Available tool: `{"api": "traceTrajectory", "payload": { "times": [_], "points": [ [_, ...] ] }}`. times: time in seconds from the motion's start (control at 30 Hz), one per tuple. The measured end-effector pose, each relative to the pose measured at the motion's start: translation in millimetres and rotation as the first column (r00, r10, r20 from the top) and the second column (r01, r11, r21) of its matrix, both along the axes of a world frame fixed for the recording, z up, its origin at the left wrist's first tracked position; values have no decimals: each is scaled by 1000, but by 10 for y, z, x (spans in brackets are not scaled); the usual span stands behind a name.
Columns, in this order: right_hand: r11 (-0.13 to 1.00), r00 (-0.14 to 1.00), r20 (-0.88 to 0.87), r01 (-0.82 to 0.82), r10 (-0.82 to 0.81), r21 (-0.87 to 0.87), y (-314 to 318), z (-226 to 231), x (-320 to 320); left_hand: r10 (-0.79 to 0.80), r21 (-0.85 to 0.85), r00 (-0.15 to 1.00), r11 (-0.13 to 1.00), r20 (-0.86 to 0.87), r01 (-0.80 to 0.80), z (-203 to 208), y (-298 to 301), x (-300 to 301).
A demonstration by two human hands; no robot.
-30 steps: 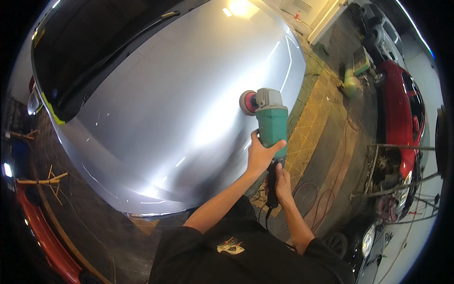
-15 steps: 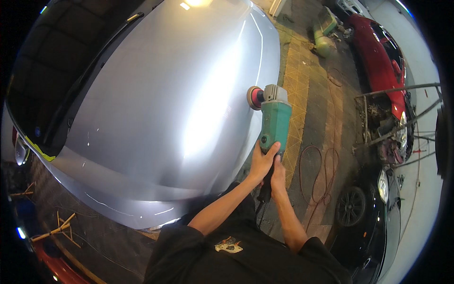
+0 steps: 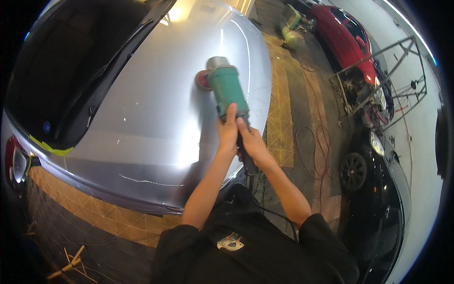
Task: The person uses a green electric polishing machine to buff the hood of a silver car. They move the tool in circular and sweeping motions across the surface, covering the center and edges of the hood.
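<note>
Both of my hands are wrapped round a green car polisher. My left hand grips its body from the left, with the thumb on top. Just behind it, my right hand closes on the dark rear handle. The round polishing pad, with a reddish backing, is on or just over the silver car hood; its exact contact is hard to tell. A dark cord runs from the handle's end down past my right forearm.
Left of the hood is a dark windshield with yellow-green tape at its lower corner. To the right lie a looped hose, a metal frame, a red car and a black car. A yellow stand is at lower left.
Both hands have carried the polisher left and forward, from the hood's right edge to farther in over the hood. The view has shifted slightly too.
</note>
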State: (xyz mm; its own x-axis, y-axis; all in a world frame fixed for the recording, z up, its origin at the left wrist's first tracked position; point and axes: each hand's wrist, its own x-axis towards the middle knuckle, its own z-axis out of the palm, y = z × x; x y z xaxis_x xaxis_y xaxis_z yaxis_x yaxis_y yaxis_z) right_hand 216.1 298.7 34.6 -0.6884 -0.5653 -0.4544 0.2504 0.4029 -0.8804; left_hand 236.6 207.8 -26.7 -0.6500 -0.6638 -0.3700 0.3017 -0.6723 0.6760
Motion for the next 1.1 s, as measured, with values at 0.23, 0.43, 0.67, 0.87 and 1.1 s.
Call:
{"api": "traceTrajectory", "payload": {
  "times": [0.23, 0.43, 0.67, 0.87, 1.1],
  "points": [
    [970, 957, -159, -241, 243, 33, 393, -91, 596, 195, -23, 978, 981, 79, -194, 6, 464, 858],
    [964, 944, -203, -238, 259, 120, 547, -6, 131, 164, 28, 984, 986, 65, -166, 73, 649, 436],
    [998, 991, -130, 31, -24, 53, 83, -144, -1126, -61, 30, 996, 998, -69, 63, 44, 52, -1117],
    [987, 991, -12, 133, -135, -92, 251, -173, -1222, -95, -134, 986, 985, 135, 113, -368, 140, -1519],
    [959, 954, -108, 271, -280, -87, 817, -528, -279, -206, -152, 970, 963, 131, 225, -500, 760, -563]
  ]
}}
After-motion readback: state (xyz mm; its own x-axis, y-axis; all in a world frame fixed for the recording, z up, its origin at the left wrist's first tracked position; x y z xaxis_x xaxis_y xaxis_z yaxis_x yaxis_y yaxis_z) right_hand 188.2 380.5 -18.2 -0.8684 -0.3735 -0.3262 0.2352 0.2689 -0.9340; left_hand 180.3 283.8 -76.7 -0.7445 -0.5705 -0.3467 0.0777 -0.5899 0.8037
